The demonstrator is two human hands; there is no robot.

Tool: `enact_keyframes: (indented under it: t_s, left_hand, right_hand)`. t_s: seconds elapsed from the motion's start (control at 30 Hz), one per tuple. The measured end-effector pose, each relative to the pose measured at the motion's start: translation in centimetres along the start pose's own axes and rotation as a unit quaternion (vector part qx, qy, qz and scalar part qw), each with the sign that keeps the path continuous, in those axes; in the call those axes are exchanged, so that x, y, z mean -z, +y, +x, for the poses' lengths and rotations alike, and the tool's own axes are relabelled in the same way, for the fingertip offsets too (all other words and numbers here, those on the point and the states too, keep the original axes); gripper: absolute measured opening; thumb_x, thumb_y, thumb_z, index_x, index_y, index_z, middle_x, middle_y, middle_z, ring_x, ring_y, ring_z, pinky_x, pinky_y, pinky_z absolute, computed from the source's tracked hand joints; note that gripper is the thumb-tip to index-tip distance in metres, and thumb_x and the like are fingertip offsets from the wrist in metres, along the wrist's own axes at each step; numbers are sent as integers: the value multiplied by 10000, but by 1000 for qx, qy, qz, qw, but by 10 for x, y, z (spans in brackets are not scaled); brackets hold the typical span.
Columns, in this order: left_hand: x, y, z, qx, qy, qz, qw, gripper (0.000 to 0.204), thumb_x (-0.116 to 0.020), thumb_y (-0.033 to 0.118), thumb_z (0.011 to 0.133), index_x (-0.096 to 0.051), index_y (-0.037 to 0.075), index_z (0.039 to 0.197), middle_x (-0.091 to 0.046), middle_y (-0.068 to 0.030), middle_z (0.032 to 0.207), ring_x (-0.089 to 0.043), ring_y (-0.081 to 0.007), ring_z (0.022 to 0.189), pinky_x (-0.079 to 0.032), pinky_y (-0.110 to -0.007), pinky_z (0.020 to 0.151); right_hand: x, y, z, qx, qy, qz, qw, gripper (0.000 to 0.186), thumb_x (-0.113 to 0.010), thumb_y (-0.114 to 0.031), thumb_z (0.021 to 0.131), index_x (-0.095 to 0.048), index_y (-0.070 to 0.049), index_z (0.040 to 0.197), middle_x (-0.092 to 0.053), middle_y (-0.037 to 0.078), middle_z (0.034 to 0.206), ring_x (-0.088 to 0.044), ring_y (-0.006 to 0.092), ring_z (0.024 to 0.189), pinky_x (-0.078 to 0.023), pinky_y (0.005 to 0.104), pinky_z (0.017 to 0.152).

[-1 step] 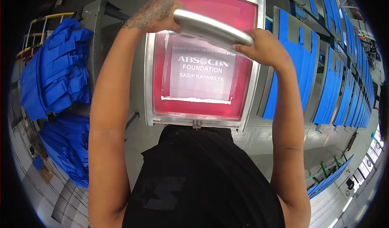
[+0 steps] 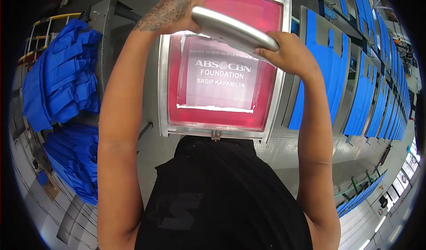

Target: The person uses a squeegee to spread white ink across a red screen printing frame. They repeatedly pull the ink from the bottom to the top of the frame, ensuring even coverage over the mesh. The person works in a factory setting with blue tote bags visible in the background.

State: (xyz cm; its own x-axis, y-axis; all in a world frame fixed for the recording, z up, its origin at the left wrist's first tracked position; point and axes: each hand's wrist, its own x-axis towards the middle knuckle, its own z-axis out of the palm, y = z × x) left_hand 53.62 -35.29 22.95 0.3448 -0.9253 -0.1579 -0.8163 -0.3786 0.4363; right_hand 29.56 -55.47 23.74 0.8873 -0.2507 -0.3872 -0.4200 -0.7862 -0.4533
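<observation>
Left hand (image 2: 175, 14): clamped on the left end of the silver bar (image 2: 235, 29) — some fingertips hidden.
Right hand (image 2: 290, 52): fingers wrapped on its right end, thumb on the near side.
Silver bar: slanting between both sets of fingers, over the pink screen (image 2: 213, 119) — contact unclear.
Metal frame (image 2: 163, 85): around the screen, beneath the fingers.
Blue cloth pile (image 2: 57, 77): well left of the left fingers.
Blue panels (image 2: 330, 72): right of the right fingers.

White lettering (image 2: 222, 74) on pink screen (image 2: 213, 120); faint star logo (image 2: 181, 215) on black shirt (image 2: 235, 183).
</observation>
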Motion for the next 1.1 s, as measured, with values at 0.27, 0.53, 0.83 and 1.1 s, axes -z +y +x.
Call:
enact_keyframes:
  t_s: [0.27,0.53,0.83,1.1]
  left_hand:
    - [-77,-3,-112,154,329,-166,917,625,-841,286,782,-598,50,1307,-630,-146,1236,-623,-292,1130,-490,-404,983]
    - [-232,-45,-286,513,221,-336,758,535,-601,470,981,-627,1,1236,-674,-146,1061,-641,-261,1007,-494,-374,918]
    - [-238,-34,-251,477,189,-288,809,660,-550,609,954,-668,-26,1086,-712,-222,961,-688,-339,924,-515,-422,829]
    - [-186,1,-263,433,212,-275,832,613,-632,580,919,-671,-16,1057,-718,-192,923,-697,-308,862,-529,-409,787]
  right_hand:
    - [-61,33,-64,-47,112,266,956,461,-724,-336,907,-652,48,1152,-723,178,892,-701,244,840,-533,366,776]
    - [-141,113,-115,-258,134,441,849,542,-607,-466,991,-664,47,1155,-707,92,979,-647,164,861,-527,318,776]
    - [-182,119,-104,-234,130,543,796,605,-583,-519,989,-632,40,1217,-700,106,1069,-656,167,924,-528,305,820]
    - [-156,90,-146,-207,226,557,772,569,-597,-472,993,-616,42,1237,-685,107,1132,-652,185,994,-520,323,867]
